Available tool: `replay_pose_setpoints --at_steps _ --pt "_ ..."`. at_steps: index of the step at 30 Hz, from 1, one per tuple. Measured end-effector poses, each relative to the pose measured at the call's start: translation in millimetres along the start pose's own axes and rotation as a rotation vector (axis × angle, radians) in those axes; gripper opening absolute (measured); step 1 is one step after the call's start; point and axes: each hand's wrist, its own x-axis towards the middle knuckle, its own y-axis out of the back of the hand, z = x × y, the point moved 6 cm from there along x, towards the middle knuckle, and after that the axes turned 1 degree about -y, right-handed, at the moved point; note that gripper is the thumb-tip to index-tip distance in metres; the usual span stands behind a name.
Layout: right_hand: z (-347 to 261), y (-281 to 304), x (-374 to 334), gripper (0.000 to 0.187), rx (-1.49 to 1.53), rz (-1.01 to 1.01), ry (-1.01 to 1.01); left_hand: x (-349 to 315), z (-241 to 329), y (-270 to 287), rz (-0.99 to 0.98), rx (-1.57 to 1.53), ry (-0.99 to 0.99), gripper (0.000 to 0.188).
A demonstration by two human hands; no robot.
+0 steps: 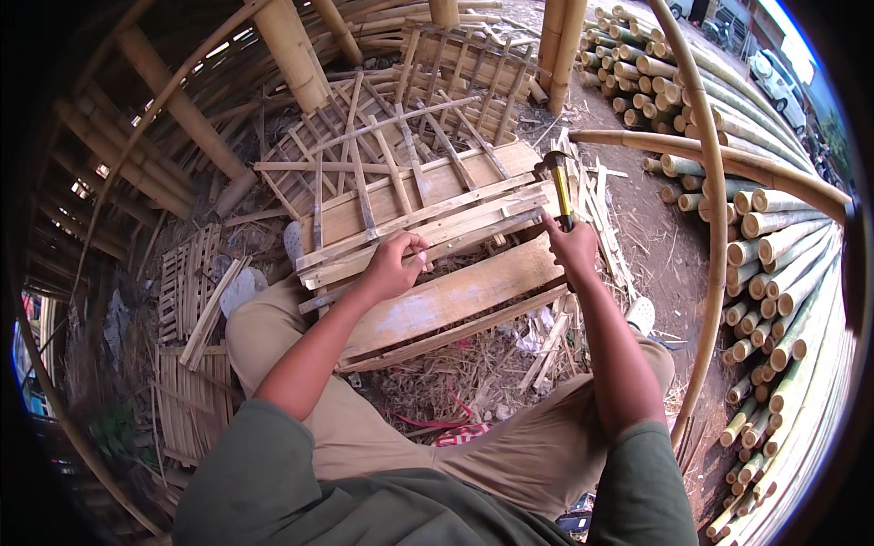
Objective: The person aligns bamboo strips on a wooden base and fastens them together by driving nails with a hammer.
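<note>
My right hand (574, 249) is wrapped round the black grip of a hammer (562, 187) with a yellow-striped handle. The hammer stands upright, its dark head above the right end of the wooden slats. My left hand (397, 266) is closed, thumb and fingers curled together over the slats; whatever they pinch is hidden or too small to name. Between my knees lies a slatted wooden frame (455, 221), with long pale strips stacked along its near part. Closer to me a wide plank (460, 296) rests across the work.
Crossed bamboo strips (382, 164) lie over boards beyond the frame. Cut bamboo poles (783, 300) are piled at the right, behind a curved pole (715, 209). Small slatted panels (189, 282) sit at the left. Shavings and scraps (473, 382) litter the ground.
</note>
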Motion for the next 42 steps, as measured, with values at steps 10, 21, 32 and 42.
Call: replay_pose_setpoints --at_steps 10,21,32,42 --pt "-6.0 -29.3 7.8 0.067 0.317 -0.002 -0.285 -11.4 0.0 2.2 -0.038 -0.068 0.011 0.021" --pt "10.9 -54.3 24.4 0.046 0.698 -0.036 -0.489 -27.3 -115.6 162.9 0.687 0.230 0.351 0.025" --pt "-1.6 -57.3 22.4 0.037 0.795 -0.099 -0.393 -35.7 -173.7 158.7 0.454 0.376 0.597 0.045" --pt "-0.3 -56.2 28.7 0.043 0.885 -0.104 -0.387 -23.5 -146.8 144.4 0.258 0.500 0.587 0.048"
